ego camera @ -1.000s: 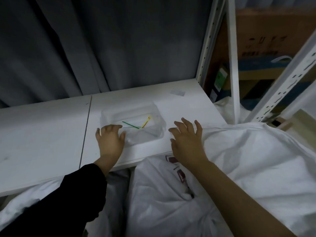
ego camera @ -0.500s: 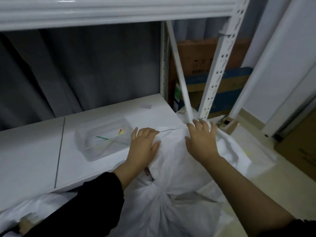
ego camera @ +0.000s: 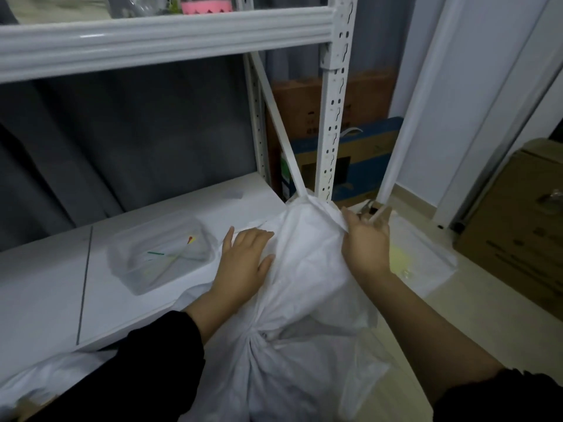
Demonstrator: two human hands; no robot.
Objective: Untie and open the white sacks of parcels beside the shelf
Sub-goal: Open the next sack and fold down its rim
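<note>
A large white sack (ego camera: 304, 300) stands in front of me against the low white shelf board (ego camera: 54, 287). Its neck is gathered into a tight cinch (ego camera: 259, 336) near the bottom middle, and the loose top fans upward onto the shelf. My left hand (ego camera: 243, 263) lies on the left side of that loose top, fingers curled into the fabric. My right hand (ego camera: 365, 242) pinches the top's right edge. Another white sack (ego camera: 45, 382) lies low at the left under the shelf edge.
A clear plastic tray (ego camera: 161, 254) with thin coloured ties sits on the shelf board left of my hands. A white perforated shelf post (ego camera: 333, 117) and diagonal brace rise behind the sack. Cardboard boxes (ego camera: 511, 239) stand at the right and behind the shelf.
My view rose and swung right. Both hands left the shelf board and tray and took hold of the sack's loose top; the right hand now pinches its right edge.
</note>
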